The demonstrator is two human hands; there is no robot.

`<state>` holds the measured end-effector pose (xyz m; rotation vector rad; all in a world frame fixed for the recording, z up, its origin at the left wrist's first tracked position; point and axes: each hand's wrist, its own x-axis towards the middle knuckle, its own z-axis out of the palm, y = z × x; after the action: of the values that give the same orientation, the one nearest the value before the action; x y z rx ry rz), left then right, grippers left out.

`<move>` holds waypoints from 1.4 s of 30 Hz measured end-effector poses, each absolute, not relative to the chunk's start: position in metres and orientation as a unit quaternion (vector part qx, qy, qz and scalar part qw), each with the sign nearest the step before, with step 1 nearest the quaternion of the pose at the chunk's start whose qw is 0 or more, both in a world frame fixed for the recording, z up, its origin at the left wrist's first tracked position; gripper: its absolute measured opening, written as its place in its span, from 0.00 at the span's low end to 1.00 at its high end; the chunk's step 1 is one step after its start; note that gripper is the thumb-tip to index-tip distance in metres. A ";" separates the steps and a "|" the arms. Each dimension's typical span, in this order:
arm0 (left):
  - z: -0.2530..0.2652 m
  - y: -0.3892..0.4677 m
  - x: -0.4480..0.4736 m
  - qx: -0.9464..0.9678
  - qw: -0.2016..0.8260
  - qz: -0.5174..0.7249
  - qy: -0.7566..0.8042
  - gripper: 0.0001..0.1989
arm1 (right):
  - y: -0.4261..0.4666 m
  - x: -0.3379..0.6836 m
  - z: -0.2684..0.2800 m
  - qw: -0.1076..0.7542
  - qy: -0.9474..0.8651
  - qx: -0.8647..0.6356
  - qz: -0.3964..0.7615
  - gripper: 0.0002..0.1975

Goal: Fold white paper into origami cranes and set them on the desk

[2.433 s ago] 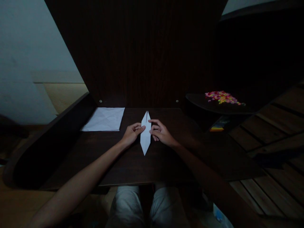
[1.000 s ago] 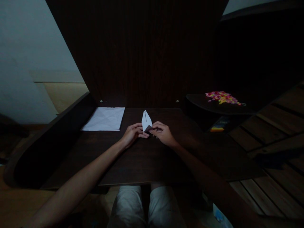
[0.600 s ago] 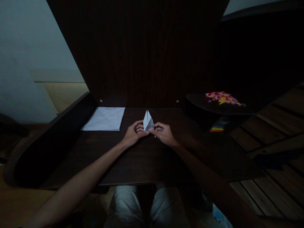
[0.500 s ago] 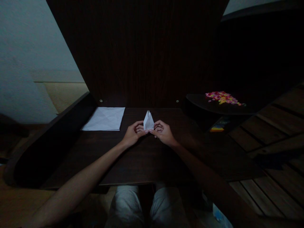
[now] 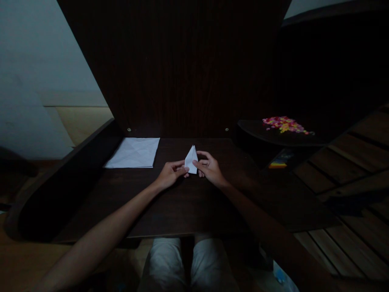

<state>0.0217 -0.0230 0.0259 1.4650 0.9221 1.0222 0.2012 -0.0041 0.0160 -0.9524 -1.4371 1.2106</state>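
Observation:
A small piece of folded white paper, pointed at the top, is held up over the dark desk between both hands. My left hand pinches its lower left edge, thumb on the near face. On the other side my right hand grips the right edge, its thumb on the front and its index finger stretched behind near the upper part. The fingers behind the paper are partly hidden.
Creased white paper sheets lie flat at the desk's left. A raised side panel borders that end. At right, a rounded shelf bears a pile of small colourful pieces. A tall dark panel stands behind the desk.
The folded paper has turned: its split points now sit closer together and a flatter face shows. My right thumb has moved up from the bottom onto this face.

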 end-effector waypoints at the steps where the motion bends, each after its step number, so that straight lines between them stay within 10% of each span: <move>1: 0.026 -0.023 0.022 0.617 0.537 0.427 0.385 0.20 | -0.003 0.202 0.015 0.485 -0.597 -0.398 0.501 0.24; 42: 0.022 -0.024 0.026 0.605 0.546 0.425 0.394 0.17 | -0.005 0.200 0.016 0.413 -0.624 -0.396 0.532 0.21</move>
<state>0.0256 -0.0239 0.0219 1.4347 0.9343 1.0085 0.2005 -0.0048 0.0163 -0.9967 -1.5702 1.3380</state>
